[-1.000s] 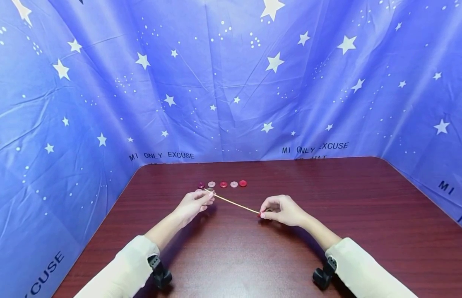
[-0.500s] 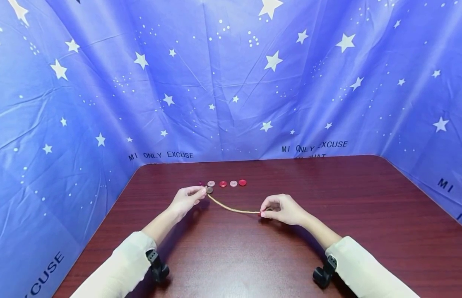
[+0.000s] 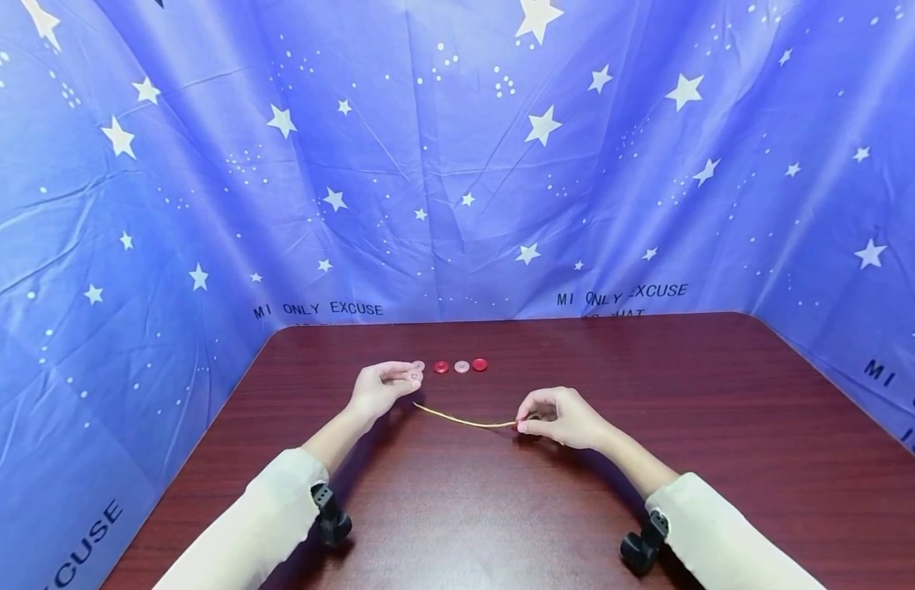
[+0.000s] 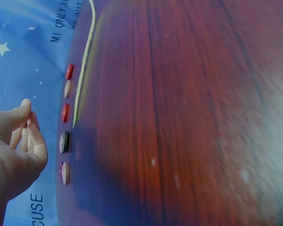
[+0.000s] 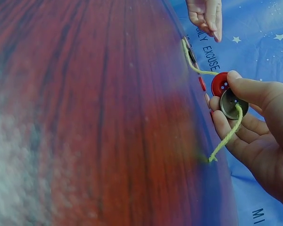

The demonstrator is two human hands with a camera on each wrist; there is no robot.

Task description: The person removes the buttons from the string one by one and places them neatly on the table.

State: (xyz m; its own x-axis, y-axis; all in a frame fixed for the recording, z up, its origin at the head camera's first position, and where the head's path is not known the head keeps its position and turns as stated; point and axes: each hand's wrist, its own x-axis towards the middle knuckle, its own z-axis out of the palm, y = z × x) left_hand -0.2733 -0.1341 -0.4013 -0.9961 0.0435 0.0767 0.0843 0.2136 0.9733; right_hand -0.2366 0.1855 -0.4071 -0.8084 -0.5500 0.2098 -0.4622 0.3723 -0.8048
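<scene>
My right hand (image 3: 559, 416) pinches a red button (image 5: 219, 84) between thumb and fingers. Against it sits a dark grey button (image 5: 228, 107), with a yellow cord (image 5: 226, 137) through its hole and a short end hanging down. The cord's long part (image 3: 465, 421) runs left and ends loose below my left hand (image 3: 384, 389). In the left wrist view, the left thumb (image 4: 21, 110) and fingers are bent toward one another, and I see nothing between them. A pale pink button (image 3: 415, 375) shows at the left fingertips in the head view; whether they touch it I cannot tell.
A row of buttons lies toward the table's far edge: a pink one (image 3: 419, 366), a red one (image 3: 441, 367), another pink one (image 3: 462, 367) and a red one (image 3: 480, 365). The left hand hides others. A blue star-patterned cloth (image 3: 457, 205) surrounds the table (image 3: 457, 508).
My left hand held the cord's end earlier; it has let go and shifted, now beside the left buttons. The cord sags lower. My right hand stays in place.
</scene>
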